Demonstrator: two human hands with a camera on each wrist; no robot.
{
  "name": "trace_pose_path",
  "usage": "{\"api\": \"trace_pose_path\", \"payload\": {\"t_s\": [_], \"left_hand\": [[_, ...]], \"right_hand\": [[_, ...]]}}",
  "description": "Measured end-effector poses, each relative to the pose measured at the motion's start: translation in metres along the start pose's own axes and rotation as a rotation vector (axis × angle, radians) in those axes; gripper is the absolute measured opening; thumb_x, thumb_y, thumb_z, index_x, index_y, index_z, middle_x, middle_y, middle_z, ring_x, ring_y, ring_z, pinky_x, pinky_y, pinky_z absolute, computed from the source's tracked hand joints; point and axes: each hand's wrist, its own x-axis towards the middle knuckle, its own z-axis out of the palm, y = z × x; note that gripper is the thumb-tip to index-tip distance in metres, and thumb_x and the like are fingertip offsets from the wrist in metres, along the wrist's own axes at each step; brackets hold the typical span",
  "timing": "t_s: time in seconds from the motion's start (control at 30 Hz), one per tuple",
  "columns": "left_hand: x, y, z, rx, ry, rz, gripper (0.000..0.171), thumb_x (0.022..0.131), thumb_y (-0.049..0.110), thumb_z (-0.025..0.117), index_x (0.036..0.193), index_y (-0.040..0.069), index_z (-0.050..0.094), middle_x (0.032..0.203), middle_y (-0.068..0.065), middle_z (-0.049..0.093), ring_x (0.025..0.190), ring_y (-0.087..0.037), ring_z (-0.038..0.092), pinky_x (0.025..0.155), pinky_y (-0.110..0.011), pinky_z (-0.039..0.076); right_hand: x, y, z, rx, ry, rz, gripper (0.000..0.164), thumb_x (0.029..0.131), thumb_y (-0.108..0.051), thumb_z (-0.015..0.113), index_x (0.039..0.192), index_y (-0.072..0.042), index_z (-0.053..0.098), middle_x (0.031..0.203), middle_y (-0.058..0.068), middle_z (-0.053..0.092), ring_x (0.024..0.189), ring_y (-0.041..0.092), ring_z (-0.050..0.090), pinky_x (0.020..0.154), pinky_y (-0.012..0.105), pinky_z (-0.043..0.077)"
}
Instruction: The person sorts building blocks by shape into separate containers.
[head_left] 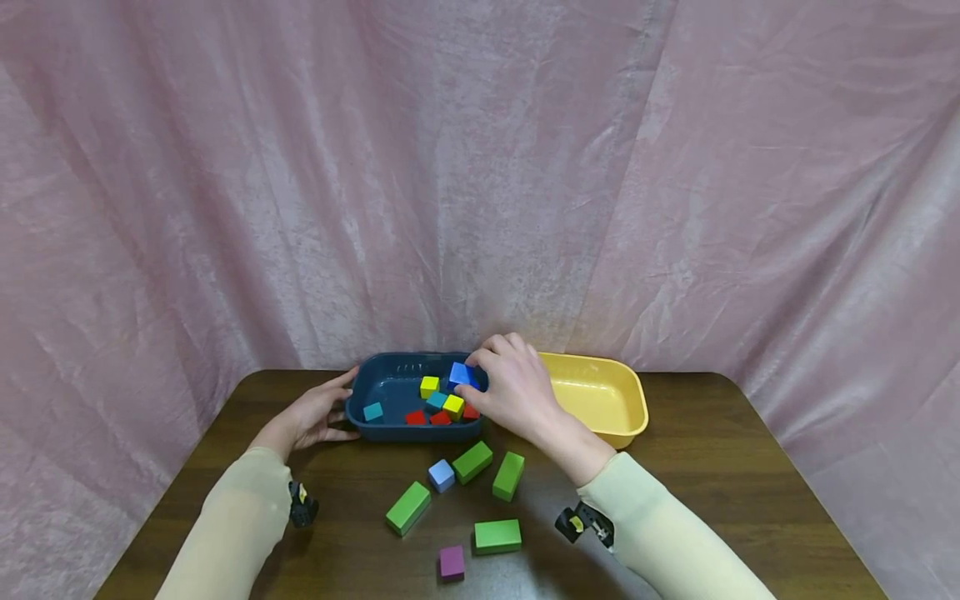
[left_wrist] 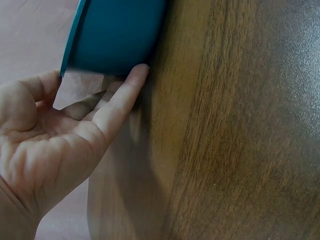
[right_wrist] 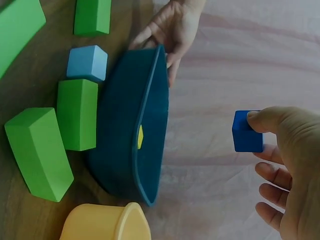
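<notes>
My right hand (head_left: 517,385) pinches a dark blue block (head_left: 461,374) between thumb and fingers, above the right end of a dark blue bin (head_left: 390,433). In the right wrist view the dark blue block (right_wrist: 246,139) is clear of the bin's rim (right_wrist: 145,100). Several yellow, red and teal cubes lie in the bin, among them a yellow cube (head_left: 430,386) and a teal cube (head_left: 372,412). Against the bin's left end rests my left hand (head_left: 311,417). Its extended fingers touch the outer wall (left_wrist: 117,40), as the left wrist view shows.
To the right stands a yellow bin (head_left: 637,408), partly behind my right hand. In front lie several green blocks, one of them a green block (head_left: 497,536), with a light blue cube (head_left: 442,475) and a purple cube (head_left: 452,563). A pink curtain (head_left: 480,167) hangs behind the wooden table (head_left: 690,467).
</notes>
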Motion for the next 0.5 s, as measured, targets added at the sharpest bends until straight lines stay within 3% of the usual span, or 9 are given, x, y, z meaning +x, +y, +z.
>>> {"api": "trace_pose_path", "payload": {"t_s": [0.5], "left_hand": [[0.0, 0.0, 0.001, 0.003, -0.006, -0.006, 0.061, 0.112, 0.018, 0.032, 0.166, 0.034, 0.007, 0.17, -0.02, 0.001, 0.147, -0.05, 0.025, 0.097, -0.063, 0.049]], "right_hand": [[0.015, 0.016, 0.022, -0.034, -0.107, 0.119, 0.039, 0.087, -0.05, 0.079, 0.109, -0.018, 0.079, 0.113, 0.001, 0.066, 0.107, 0.024, 0.051, 0.089, 0.039, 0.044]]}}
